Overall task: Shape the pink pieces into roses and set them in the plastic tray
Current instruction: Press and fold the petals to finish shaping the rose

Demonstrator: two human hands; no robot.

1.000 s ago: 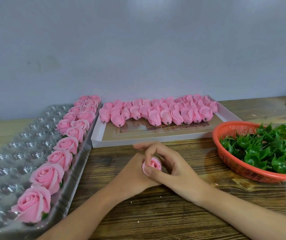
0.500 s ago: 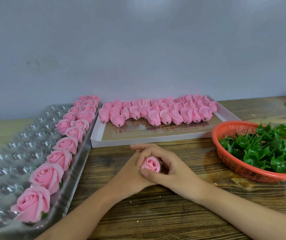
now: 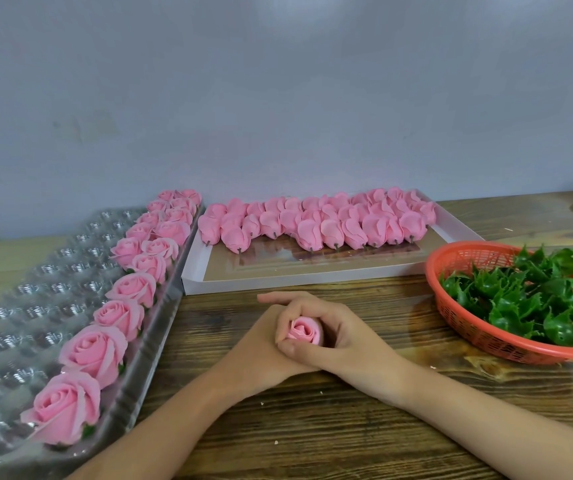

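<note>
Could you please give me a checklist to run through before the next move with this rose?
1. Rose held securely: ok; the right hand curls round it, the left hand backs it.
2. Petals opened like the finished roses: not ok; a tight bud.
3. Free cups in the plastic tray: ok; many empty.
4. Green leaf under the rose: cannot tell; hands hide its base.
5. Leaves in the basket: ok; plenty.

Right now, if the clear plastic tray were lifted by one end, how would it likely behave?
The plastic tray looks thin and see-through, so it would probably flex or sag. The finished roses fill only its right edge, so it may tilt that way. They seem to sit loose and could topple.
</note>
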